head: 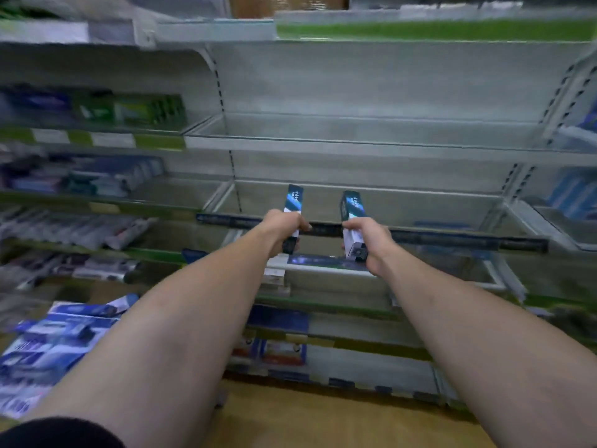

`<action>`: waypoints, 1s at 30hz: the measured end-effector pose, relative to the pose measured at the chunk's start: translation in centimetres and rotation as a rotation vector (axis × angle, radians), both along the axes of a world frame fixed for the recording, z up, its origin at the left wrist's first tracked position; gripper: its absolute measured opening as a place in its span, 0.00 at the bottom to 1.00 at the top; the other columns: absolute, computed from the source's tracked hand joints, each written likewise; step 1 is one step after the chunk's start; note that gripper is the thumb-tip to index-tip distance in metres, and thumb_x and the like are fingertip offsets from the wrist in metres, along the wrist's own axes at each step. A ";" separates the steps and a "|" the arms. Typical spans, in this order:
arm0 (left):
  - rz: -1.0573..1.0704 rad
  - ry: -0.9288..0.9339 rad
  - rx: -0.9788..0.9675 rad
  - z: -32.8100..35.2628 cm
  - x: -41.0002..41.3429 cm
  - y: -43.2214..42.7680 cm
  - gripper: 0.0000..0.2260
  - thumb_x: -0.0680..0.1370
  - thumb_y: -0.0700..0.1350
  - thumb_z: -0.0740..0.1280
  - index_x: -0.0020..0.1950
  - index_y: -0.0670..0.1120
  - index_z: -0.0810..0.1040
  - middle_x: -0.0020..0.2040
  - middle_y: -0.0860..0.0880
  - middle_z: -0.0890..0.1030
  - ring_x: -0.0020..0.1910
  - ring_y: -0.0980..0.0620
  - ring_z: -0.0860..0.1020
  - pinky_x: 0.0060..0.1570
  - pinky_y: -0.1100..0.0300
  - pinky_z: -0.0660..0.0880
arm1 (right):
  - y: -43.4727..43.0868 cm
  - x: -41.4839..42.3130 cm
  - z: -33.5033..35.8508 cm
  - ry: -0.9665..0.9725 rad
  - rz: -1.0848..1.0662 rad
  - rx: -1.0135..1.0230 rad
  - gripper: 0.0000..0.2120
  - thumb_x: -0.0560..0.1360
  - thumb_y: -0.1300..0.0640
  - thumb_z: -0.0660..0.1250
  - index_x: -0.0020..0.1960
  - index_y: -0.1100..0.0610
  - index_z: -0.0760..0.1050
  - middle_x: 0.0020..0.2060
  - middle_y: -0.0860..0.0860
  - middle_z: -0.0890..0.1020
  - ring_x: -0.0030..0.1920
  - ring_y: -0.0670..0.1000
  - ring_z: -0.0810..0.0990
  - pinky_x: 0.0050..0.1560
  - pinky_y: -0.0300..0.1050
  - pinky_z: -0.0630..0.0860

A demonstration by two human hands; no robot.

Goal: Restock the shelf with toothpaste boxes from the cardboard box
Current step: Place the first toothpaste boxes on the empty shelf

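Blue-and-white cardboard toothpaste boxes [55, 344] lie in a loose heap at the lower left, near the floor; blur hides whether a carton holds them. Above them, the left-hand grey metal shelves [97, 137] carry rows of blurred blue, green and white packs. A black sleeve [58, 431] fills the bottom left corner.

Toward the middle, the left hand [280, 229] is stretched forward, its fingers curled round the lower half of a slim dark-blue and white toothpaste carton [293, 202]. The carton stands nearly upright, tilted slightly right. Near it, but apart, the right hand [370, 242] grips a second slim dark-blue carton [351, 206], fingers wrapped over its white lower part, its end flap facing the camera.

Both cartons are held in front of the middle grey shelf bay [420, 205], level with its dark front price strip [468, 242]. Below the hands a flat dark-blue box [323, 261] lies lengthwise along the edge of the next shelf down.

At the right, blurred blue packs [571, 195] sit in the neighbouring bay. Light wooden floor [323, 415] runs along the bottom.
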State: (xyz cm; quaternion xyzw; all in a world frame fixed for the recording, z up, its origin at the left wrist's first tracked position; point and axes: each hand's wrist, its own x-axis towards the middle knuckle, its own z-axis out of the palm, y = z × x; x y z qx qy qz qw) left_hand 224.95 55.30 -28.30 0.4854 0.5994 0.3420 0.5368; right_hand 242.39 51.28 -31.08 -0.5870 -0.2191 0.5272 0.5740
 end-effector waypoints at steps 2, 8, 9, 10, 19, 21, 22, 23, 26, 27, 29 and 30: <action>0.073 -0.032 -0.006 -0.5 -1.5 0.4 0.12 0.76 0.42 0.74 0.51 0.40 0.73 0.42 0.43 0.77 0.36 0.47 0.77 0.30 0.59 0.76 | 1.0 -1.4 -0.2 0.023 0.053 0.007 0.26 0.66 0.60 0.74 0.62 0.65 0.76 0.37 0.56 0.81 0.29 0.54 0.79 0.30 0.43 0.76; 0.253 -0.181 -0.064 -1.1 -5.4 3.3 0.08 0.82 0.47 0.64 0.52 0.43 0.77 0.36 0.48 0.77 0.33 0.50 0.76 0.42 0.54 0.76 | 4.7 -4.4 -0.2 0.007 0.136 0.029 0.17 0.70 0.63 0.73 0.56 0.66 0.78 0.46 0.61 0.84 0.35 0.57 0.82 0.34 0.51 0.80; 0.264 -0.186 -0.062 -1.2 -6.0 4.0 0.08 0.82 0.46 0.62 0.51 0.43 0.77 0.35 0.47 0.77 0.33 0.48 0.76 0.43 0.53 0.77 | 5.4 -4.9 -0.1 -0.003 0.146 0.028 0.16 0.70 0.63 0.73 0.56 0.66 0.77 0.47 0.61 0.84 0.36 0.58 0.82 0.36 0.52 0.80; 0.263 -0.181 -0.068 -1.6 -6.6 5.1 0.08 0.81 0.46 0.62 0.52 0.42 0.77 0.35 0.46 0.78 0.33 0.47 0.78 0.45 0.51 0.79 | 6.2 -5.4 -0.1 -0.008 0.154 0.035 0.16 0.70 0.63 0.72 0.56 0.67 0.77 0.47 0.62 0.84 0.37 0.58 0.82 0.37 0.53 0.81; 0.228 -0.192 -0.046 -0.9 -11.1 12.7 0.10 0.79 0.43 0.65 0.57 0.40 0.77 0.46 0.42 0.85 0.38 0.45 0.83 0.42 0.52 0.81 | 13.8 -9.9 0.3 -0.158 0.053 0.025 0.19 0.66 0.63 0.76 0.54 0.68 0.76 0.37 0.59 0.84 0.31 0.54 0.82 0.35 0.47 0.80; 0.235 -0.210 -0.058 -1.3 -11.6 14.6 0.12 0.79 0.44 0.68 0.59 0.40 0.77 0.45 0.42 0.85 0.38 0.45 0.83 0.41 0.53 0.81 | 14.9 -10.2 -0.1 -0.184 0.024 0.014 0.22 0.64 0.63 0.75 0.55 0.68 0.75 0.39 0.60 0.84 0.35 0.56 0.82 0.42 0.53 0.82; 0.221 -0.210 -0.064 -1.5 -11.7 15.3 0.12 0.79 0.44 0.68 0.59 0.40 0.78 0.44 0.42 0.85 0.37 0.46 0.83 0.39 0.54 0.81 | 15.4 -10.4 -0.4 -0.199 0.013 0.004 0.23 0.63 0.64 0.74 0.56 0.68 0.75 0.41 0.60 0.84 0.37 0.57 0.82 0.44 0.54 0.82; 0.215 -0.211 -0.070 -1.6 -11.7 15.8 0.11 0.79 0.43 0.68 0.60 0.40 0.78 0.43 0.43 0.84 0.36 0.47 0.82 0.36 0.56 0.80 | 15.8 -10.5 -0.6 -0.218 0.013 -0.011 0.24 0.62 0.64 0.73 0.57 0.68 0.75 0.43 0.61 0.84 0.38 0.57 0.82 0.43 0.53 0.81; 0.213 -0.241 -0.067 -2.1 -11.5 17.7 0.09 0.79 0.41 0.67 0.59 0.42 0.78 0.40 0.44 0.83 0.31 0.48 0.80 0.24 0.62 0.74 | 17.0 -10.6 -0.8 -0.296 0.057 -0.053 0.22 0.62 0.67 0.70 0.56 0.70 0.78 0.43 0.61 0.83 0.39 0.57 0.80 0.37 0.48 0.76; 0.225 -0.238 -0.075 -2.2 -11.5 18.1 0.10 0.78 0.42 0.68 0.58 0.42 0.78 0.40 0.44 0.83 0.30 0.47 0.79 0.23 0.63 0.72 | 17.4 -10.6 -0.7 -0.321 0.081 -0.055 0.20 0.63 0.68 0.70 0.56 0.70 0.79 0.42 0.60 0.82 0.39 0.56 0.80 0.36 0.46 0.75; 0.253 -0.251 -0.099 -2.7 -11.5 19.2 0.09 0.77 0.43 0.69 0.57 0.43 0.79 0.40 0.44 0.82 0.28 0.48 0.76 0.24 0.62 0.71 | 18.4 -10.4 -0.5 -0.382 0.121 -0.063 0.17 0.66 0.69 0.70 0.54 0.66 0.81 0.40 0.57 0.82 0.37 0.54 0.79 0.32 0.41 0.75; 0.256 -0.267 -0.112 -2.9 -11.6 19.6 0.09 0.77 0.43 0.69 0.56 0.43 0.79 0.39 0.43 0.82 0.26 0.49 0.75 0.24 0.62 0.72 | 19.1 -10.1 -0.5 -0.428 0.119 -0.065 0.15 0.66 0.68 0.71 0.52 0.63 0.83 0.41 0.56 0.82 0.37 0.53 0.79 0.32 0.40 0.76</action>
